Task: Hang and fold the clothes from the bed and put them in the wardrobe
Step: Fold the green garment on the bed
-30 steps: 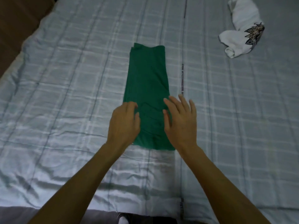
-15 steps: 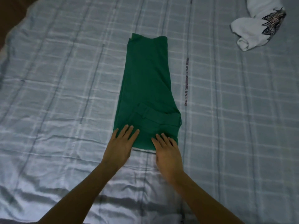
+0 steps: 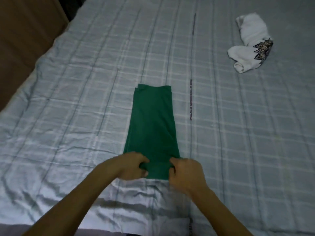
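Observation:
A green garment (image 3: 151,126), folded into a long narrow strip, lies flat on the bed (image 3: 68,108) and runs away from me. My left hand (image 3: 131,166) pinches its near left corner, fingers curled round the cloth. Gripping the near right corner is my right hand (image 3: 185,172). The near edge of the strip is slightly raised between the two hands. A crumpled white garment (image 3: 249,46) with a dark printed pattern sits far off at the back right of the bed.
The bed is covered by a pale grey-blue checked sheet with wrinkles near the front edge. A brown wooden surface (image 3: 25,40) borders the bed at the upper left.
Both hands went from lying flat on the green garment's near end to curling round and gripping its near corners. The small folded flap seen half a second ago is gone from view.

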`<act>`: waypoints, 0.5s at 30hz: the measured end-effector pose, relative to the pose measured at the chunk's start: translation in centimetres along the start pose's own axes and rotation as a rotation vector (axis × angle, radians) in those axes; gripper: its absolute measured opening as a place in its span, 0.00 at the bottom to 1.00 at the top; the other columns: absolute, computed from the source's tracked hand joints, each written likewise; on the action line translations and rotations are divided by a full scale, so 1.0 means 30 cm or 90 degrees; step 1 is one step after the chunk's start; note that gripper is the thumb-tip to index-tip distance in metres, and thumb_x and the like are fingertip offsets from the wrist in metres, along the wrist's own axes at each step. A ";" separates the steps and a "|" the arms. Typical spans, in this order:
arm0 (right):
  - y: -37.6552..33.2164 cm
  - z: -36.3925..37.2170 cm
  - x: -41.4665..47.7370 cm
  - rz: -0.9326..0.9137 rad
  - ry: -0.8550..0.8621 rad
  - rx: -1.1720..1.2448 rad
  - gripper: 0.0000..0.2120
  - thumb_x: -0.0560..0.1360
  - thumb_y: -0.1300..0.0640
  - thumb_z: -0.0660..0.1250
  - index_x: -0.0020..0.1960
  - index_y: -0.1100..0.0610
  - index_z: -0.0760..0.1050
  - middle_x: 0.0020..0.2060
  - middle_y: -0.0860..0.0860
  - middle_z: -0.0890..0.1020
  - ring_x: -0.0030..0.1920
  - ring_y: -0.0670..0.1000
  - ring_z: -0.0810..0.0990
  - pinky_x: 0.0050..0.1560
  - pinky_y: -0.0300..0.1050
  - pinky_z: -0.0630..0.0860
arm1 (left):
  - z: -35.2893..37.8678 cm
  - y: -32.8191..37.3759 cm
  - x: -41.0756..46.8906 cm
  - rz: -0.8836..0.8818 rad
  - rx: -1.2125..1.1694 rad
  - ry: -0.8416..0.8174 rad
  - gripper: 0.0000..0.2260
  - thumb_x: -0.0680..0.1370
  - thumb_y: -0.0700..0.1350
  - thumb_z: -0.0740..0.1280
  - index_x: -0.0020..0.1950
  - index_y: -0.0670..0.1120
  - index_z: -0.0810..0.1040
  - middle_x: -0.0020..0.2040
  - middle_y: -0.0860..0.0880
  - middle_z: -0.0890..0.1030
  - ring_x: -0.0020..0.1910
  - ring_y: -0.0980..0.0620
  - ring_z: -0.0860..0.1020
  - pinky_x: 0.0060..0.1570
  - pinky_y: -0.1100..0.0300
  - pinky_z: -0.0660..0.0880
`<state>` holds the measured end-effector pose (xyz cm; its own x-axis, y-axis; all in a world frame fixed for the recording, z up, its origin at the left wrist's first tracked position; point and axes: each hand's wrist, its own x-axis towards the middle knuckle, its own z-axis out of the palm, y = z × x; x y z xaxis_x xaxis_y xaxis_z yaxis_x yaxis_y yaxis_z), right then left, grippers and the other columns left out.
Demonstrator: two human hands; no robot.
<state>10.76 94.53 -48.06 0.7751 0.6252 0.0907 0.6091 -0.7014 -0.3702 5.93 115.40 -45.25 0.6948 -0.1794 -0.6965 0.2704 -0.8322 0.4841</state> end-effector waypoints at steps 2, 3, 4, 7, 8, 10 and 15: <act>0.017 -0.054 0.104 0.025 0.090 -0.010 0.08 0.64 0.61 0.61 0.38 0.54 0.79 0.31 0.49 0.80 0.30 0.49 0.75 0.36 0.41 0.72 | -0.079 0.018 0.021 0.011 0.020 0.250 0.11 0.77 0.51 0.65 0.57 0.49 0.77 0.53 0.49 0.80 0.50 0.47 0.77 0.47 0.57 0.72; 0.020 -0.079 0.156 0.033 0.134 -0.020 0.13 0.67 0.61 0.61 0.47 0.55 0.80 0.39 0.50 0.82 0.39 0.51 0.78 0.47 0.48 0.74 | -0.108 0.026 0.037 0.035 0.034 0.425 0.10 0.77 0.47 0.66 0.57 0.48 0.79 0.52 0.47 0.81 0.48 0.45 0.78 0.47 0.56 0.73; 0.021 -0.092 0.197 0.041 0.163 -0.017 0.16 0.69 0.61 0.60 0.53 0.56 0.79 0.45 0.51 0.82 0.47 0.53 0.78 0.55 0.52 0.73 | -0.124 0.033 0.054 0.050 0.043 0.566 0.10 0.76 0.43 0.67 0.56 0.45 0.79 0.51 0.45 0.82 0.47 0.43 0.79 0.48 0.54 0.74; 0.017 -0.036 0.226 0.022 0.123 0.016 0.19 0.69 0.62 0.61 0.59 0.59 0.76 0.54 0.56 0.79 0.56 0.57 0.76 0.61 0.56 0.70 | -0.082 0.032 0.119 0.044 -0.003 0.674 0.12 0.74 0.37 0.66 0.57 0.40 0.78 0.50 0.41 0.82 0.45 0.40 0.78 0.47 0.50 0.75; 0.019 0.014 0.205 0.007 0.073 0.010 0.19 0.69 0.62 0.63 0.60 0.59 0.76 0.55 0.57 0.79 0.58 0.59 0.76 0.61 0.58 0.71 | -0.041 0.021 0.144 0.042 0.004 0.636 0.13 0.74 0.38 0.66 0.58 0.40 0.78 0.50 0.40 0.81 0.45 0.40 0.79 0.46 0.50 0.76; 0.036 0.132 0.145 -0.011 -0.045 -0.046 0.22 0.68 0.59 0.70 0.62 0.58 0.76 0.59 0.59 0.78 0.63 0.61 0.75 0.63 0.60 0.70 | 0.066 -0.022 0.199 0.030 0.042 0.531 0.17 0.72 0.40 0.67 0.61 0.40 0.76 0.53 0.39 0.80 0.49 0.39 0.79 0.49 0.49 0.76; 0.097 0.282 0.106 0.027 -0.168 -0.165 0.36 0.63 0.53 0.76 0.69 0.57 0.71 0.68 0.60 0.72 0.70 0.61 0.67 0.71 0.59 0.59 | 0.237 -0.118 0.314 -0.050 0.155 0.408 0.38 0.66 0.47 0.76 0.73 0.45 0.65 0.70 0.36 0.67 0.69 0.36 0.66 0.62 0.37 0.67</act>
<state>13.58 97.37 -56.68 0.7511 0.6369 -0.1741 0.6259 -0.7707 -0.1190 6.77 112.93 -57.30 0.9563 0.1697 -0.2382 0.2310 -0.9378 0.2593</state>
